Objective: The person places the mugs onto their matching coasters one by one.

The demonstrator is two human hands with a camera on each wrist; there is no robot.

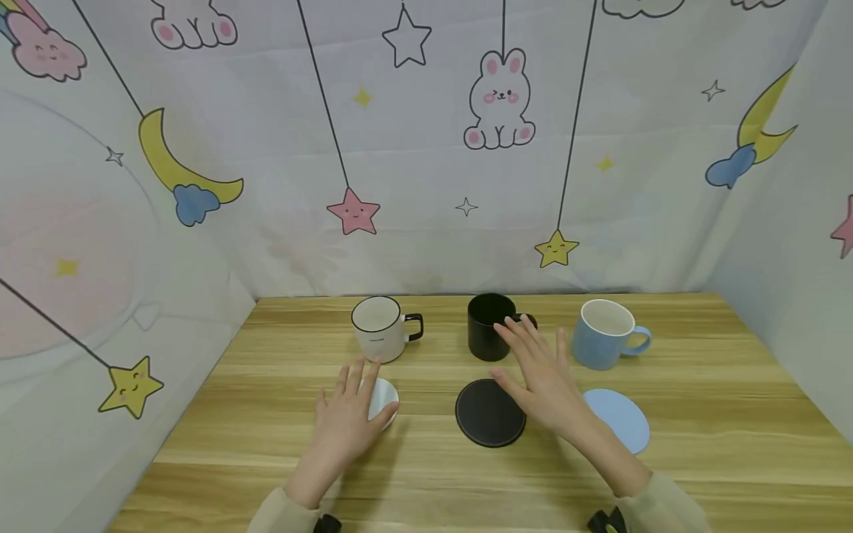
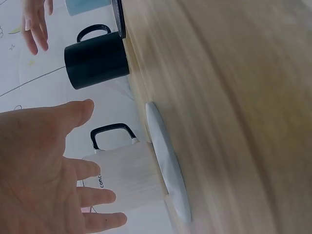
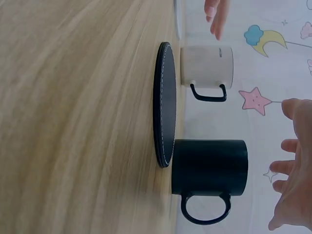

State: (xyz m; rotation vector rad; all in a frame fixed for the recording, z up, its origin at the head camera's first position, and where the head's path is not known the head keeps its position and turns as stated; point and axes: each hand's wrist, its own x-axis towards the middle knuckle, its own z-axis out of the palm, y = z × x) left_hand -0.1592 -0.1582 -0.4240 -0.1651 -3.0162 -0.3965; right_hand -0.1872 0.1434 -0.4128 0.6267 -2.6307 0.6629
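Note:
My left hand (image 1: 348, 414) hovers above a round white coaster (image 1: 384, 403), fingers spread and holding nothing. Just beyond those fingertips is a white mug (image 1: 378, 331) with a black rim and black handle. My right hand (image 1: 543, 377) is held over the table between a black coaster (image 1: 490, 413) and a light blue coaster (image 1: 620, 418), its fingers stretched out with nothing in them. In the head view its fingertips overlap a black mug (image 1: 486, 329), whose handle is partly covered. In the right wrist view a gap shows between that hand and the black mug (image 3: 209, 167).
A light blue mug (image 1: 600, 337) stands at the right of the row, handle to the right. All the mugs are upright on the wooden table (image 1: 426, 488). A white curtain (image 1: 426, 252) with cartoon prints hangs behind the table and along its sides.

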